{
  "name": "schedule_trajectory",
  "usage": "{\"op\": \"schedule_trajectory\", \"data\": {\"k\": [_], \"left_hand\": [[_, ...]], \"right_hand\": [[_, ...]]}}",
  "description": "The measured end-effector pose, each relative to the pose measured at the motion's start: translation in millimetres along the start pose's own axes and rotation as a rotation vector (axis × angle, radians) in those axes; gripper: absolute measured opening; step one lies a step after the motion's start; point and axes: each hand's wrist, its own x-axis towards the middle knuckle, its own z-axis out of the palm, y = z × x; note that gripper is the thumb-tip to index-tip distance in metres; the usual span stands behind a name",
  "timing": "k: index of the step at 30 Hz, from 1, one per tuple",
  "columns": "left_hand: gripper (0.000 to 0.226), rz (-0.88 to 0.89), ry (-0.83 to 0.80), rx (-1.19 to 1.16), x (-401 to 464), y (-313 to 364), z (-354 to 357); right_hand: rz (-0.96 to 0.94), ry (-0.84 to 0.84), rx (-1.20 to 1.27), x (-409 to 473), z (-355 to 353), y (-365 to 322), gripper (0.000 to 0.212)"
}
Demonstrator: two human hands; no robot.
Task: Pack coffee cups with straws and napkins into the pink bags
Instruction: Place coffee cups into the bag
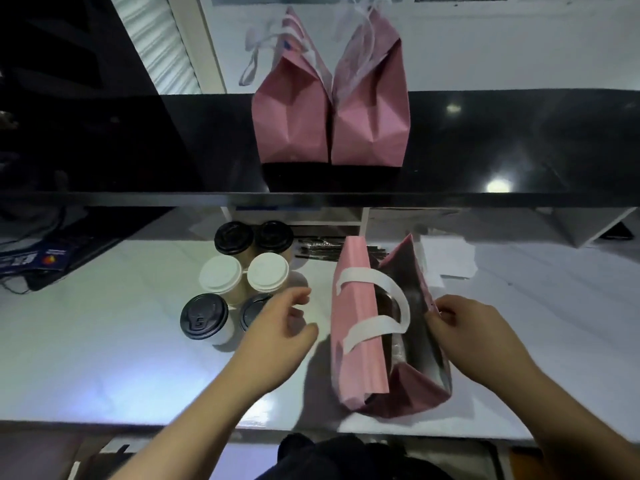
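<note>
Step in hand, as I read it: loading cups into the open pink paper bag w/ white strap handles (pixel 360 327), which stands on the white tabletop (pixel 104 358) just in front of the person, mouth up and spread. Right hand (pixel 474 337) pinches the bag's right rim, grip clenched on the paper edge, apparently to keep the mouth open. Left hand (pixel 277 327) hangs over the near cups w/ fingers loosely spread, grip released, holding nothing; it's just beside the bag's left wall, not touching it. The cluster of six lidded paper coffee cups (pixel 239 271) sits left of the bag: two black lids at the back, two white lids in the middle, two dark lids nearest, the right one partly hidden under the left hand. Inside the bag smth dark & shiny shows, can't tell what. Next move prob. calls for the left hand to close round a near cup, lift it upright and lower it through the mouth past the loose handle lying across the opening. Behind the bag lie dark wrapped straws (pixel 318 249) and white paper napkins (pixel 446 258), not yet packed by the look of it. Two more closed pink paper bags (pixel 329 116) stand side by side, touching, on the black shelf (pixel 519 140) above.
</note>
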Motion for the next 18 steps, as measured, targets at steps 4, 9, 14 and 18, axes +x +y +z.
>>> {"op": "schedule_trajectory", "data": {"k": [4, 9, 14, 18], "left_hand": [[0.057, -0.160, 0.217, 0.465, 25, -32, -11], [0.064, -0.283, 0.160, 0.633, 38, -59, 4], [0.065, -0.307, 0.155, 0.514, 36, -50, 4], [0.080, -0.191, 0.265, 0.469, 14, -10, -12]], "right_hand": [[-0.043, -0.028, 0.004, 0, -3, 4, 0.041], [-0.100, -0.072, -0.004, 6, -4, 6, 0.039], [-0.114, -0.091, 0.020, 9, -6, 11, 0.039], [-0.123, -0.103, 0.013, 9, -7, 12, 0.039]]}}
